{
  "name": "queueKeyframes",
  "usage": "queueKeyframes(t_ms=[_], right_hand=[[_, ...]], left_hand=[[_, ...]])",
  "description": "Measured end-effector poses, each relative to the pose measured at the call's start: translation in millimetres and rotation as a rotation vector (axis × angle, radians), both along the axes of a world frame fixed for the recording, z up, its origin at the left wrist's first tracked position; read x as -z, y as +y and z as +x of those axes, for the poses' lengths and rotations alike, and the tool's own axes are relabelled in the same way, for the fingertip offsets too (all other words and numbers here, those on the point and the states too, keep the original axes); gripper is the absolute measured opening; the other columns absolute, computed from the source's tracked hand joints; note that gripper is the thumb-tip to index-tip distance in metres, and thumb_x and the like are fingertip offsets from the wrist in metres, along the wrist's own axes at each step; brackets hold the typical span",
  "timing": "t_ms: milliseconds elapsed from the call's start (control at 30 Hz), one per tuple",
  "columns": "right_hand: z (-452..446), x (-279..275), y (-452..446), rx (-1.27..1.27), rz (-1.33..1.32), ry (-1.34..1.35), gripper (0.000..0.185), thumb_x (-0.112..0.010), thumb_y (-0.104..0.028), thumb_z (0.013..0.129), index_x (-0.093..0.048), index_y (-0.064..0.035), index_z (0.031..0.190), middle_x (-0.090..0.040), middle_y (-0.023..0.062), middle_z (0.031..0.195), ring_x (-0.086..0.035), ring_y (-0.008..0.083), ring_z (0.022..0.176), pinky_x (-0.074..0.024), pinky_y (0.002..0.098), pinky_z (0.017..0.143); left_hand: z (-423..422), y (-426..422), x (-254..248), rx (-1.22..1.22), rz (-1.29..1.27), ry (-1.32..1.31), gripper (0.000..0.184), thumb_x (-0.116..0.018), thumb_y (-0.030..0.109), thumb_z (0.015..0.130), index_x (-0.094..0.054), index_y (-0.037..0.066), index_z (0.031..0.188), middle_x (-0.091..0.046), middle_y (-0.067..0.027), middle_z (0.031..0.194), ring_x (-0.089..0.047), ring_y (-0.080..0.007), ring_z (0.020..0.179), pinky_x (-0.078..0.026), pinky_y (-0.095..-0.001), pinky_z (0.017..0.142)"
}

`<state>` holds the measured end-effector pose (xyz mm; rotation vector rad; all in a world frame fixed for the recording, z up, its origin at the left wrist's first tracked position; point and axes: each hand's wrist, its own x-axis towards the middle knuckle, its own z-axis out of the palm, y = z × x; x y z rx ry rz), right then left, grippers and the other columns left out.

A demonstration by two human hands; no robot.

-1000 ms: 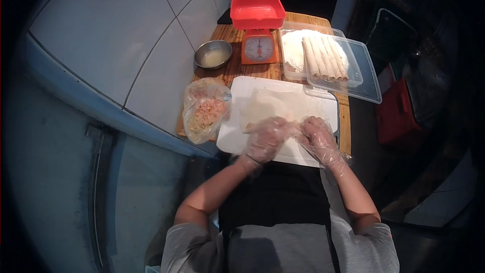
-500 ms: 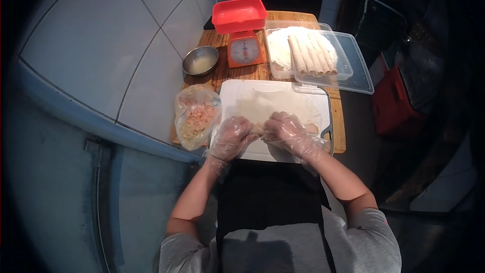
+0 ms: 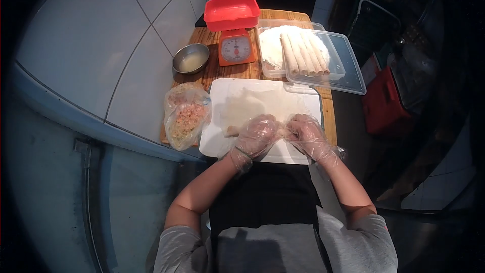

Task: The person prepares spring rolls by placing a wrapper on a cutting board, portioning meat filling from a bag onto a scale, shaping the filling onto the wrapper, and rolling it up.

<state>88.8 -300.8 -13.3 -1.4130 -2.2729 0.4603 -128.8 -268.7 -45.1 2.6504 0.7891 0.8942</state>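
Bag of filling: a knotted-looking plastic bag with pinkish filling sits at the tabletop's near-left corner, just beside the board.
Steel bowl: the bowl, with pale liquid in it, stands on the tabletop's left edge.
Scale: the orange scale, topped by a red tray, stands towards the far-left corner.
Left hand: gloved, the left hand curls its fingers around the wrapper's near margin, seemingly gripping it; the fingertips are partly hidden.
Wrapper: the pale wrapper lies on the white board at the tabletop's near edge, its near margin rolled, one end showing left of the left hand. Likely light, soft and easily torn; best held along the rolled margin, with both hands pressing evenly.
Right hand: gloved, the right hand pinches the same margin, close beside the left.
Room: flat wrapper and board give space towards the far edge; the board seems to jut past the near edge.
Finished-looking rolls: several rolls rest side by side on a see-through lid across a container of white powder, far-right corner; the lid overhangs the tabletop's right edge.
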Motion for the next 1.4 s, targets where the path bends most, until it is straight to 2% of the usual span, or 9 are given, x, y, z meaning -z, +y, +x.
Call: queueKeyframes(t_ms=[167,267,400,600,900,1000,1100,1200,1400], right_hand=[[-1.9,-7.3,4.4,-0.023,0.125,-0.049,0.022,-0.079,-0.018,0.075,-0.065,-0.0056,0.087,-0.06,0.0144,0.085,-0.06,0.0365,0.086,-0.0479,0.0464,0.078],[-18.6,-7.8,8.2,-0.059,0.217,-0.014,0.027,-0.081,-0.024,0.074,-0.064,-0.0058,0.084,-0.059,0.0142,0.083,-0.06,0.0363,0.083,-0.0476,0.046,0.076],[-30.9,10.7,19.0,-0.116,0.103,0.01,0.031,-0.082,-0.029,0.074,-0.063,-0.0059,0.084,-0.06,0.0132,0.083,-0.06,0.035,0.084,-0.0482,0.0455,0.077],[-15.6,5.2,13.1,-0.069,0.119,0.038,0.024,-0.081,-0.019,0.075,-0.063,-0.0051,0.08,-0.06,0.0138,0.08,-0.061,0.0351,0.082,-0.0485,0.0458,0.076],[1.0,-0.5,3.3,-0.019,0.039,0.095,0.017,-0.079,-0.017,0.076,-0.071,-0.005,0.084,-0.063,0.0134,0.083,-0.064,0.0351,0.084,-0.051,0.0452,0.076],[3.9,0.2,5.1,-0.038,0.009,-0.005,0.018,-0.079,-0.016,0.075,-0.071,-0.0064,0.087,-0.063,0.0128,0.087,-0.064,0.0347,0.086,-0.0513,0.0446,0.077],[-1.1,-12.4,4.6,-0.03,0.074,-0.05,0.023,-0.079,-0.019,0.075,-0.069,-0.0082,0.093,-0.064,0.0133,0.093,-0.063,0.0355,0.09,-0.0512,0.0458,0.08],[-15.9,-3.5,11.7,-0.075,0.195,-0.012,0.031,-0.079,-0.025,0.075,-0.068,-0.009,0.099,-0.063,0.0142,0.098,-0.062,0.0357,0.094,-0.0506,0.047,0.083],[-39.0,2.8,-4.0,-0.069,0.132,-0.036,0.033,-0.081,-0.026,0.077,-0.067,-0.0087,0.101,-0.06,0.0128,0.101,-0.06,0.0348,0.097,-0.0496,0.0467,0.084]], left_hand=[[-10.1,-3.4,2.1,-0.122,-0.004,-0.054,0.033,-0.075,0.021,0.081,-0.062,0.003,0.106,-0.06,-0.0154,0.097,-0.061,-0.0372,0.091,-0.049,-0.0464,0.081],[-25.8,-3.1,-29.8,-0.132,-0.333,0.105,0.036,-0.077,0.023,0.08,-0.066,0.004,0.108,-0.062,-0.015,0.096,-0.061,-0.0377,0.092,-0.049,-0.0456,0.083],[-27.3,-4.7,-7.1,-0.141,-0.041,-0.108,0.034,-0.079,0.024,0.079,-0.07,0.006,0.106,-0.063,-0.014,0.092,-0.062,-0.0356,0.09,-0.049,-0.0448,0.082],[-39.8,-2.8,-42.0,-0.145,-0.381,0.086,0.03,-0.079,0.022,0.079,-0.07,0.004,0.101,-0.065,-0.0151,0.094,-0.063,-0.0361,0.091,-0.049,-0.0453,0.08],[-51.4,-1.9,-31.0,-0.129,-0.287,0.032,0.027,-0.081,0.023,0.078,-0.071,0.003,0.094,-0.065,-0.0138,0.081,-0.064,-0.0358,0.077,-0.05,-0.0435,0.071],[-51.9,3.6,-35.1,-0.114,-0.407,0.145,0.035,-0.081,0.022,0.079,-0.069,0.001,0.105,-0.066,-0.0168,0.095,-0.065,-0.0353,0.081,-0.052,-0.0428,0.073],[-49.8,21.5,-21.7,-0.124,-0.654,-0.183,0.048,-0.078,0.026,0.084,-0.062,-0.002,0.119,-0.061,-0.0218,0.113,-0.064,-0.0374,0.094,-0.052,-0.0451,0.081],[-46.8,69.8,-14.0,-0.345,-0.029,0.09,0.057,-0.073,0.031,0.088,-0.055,-0.004,0.129,-0.055,-0.0241,0.125,-0.059,-0.0402,0.112,-0.05,-0.046,0.094],[-19.9,93.0,-19.2,-0.383,-0.242,0.277,0.069,-0.075,0.048,0.08,-0.061,0.003,0.131,-0.061,-0.0233,0.125,-0.058,-0.0397,0.119,-0.045,-0.0463,0.105]])
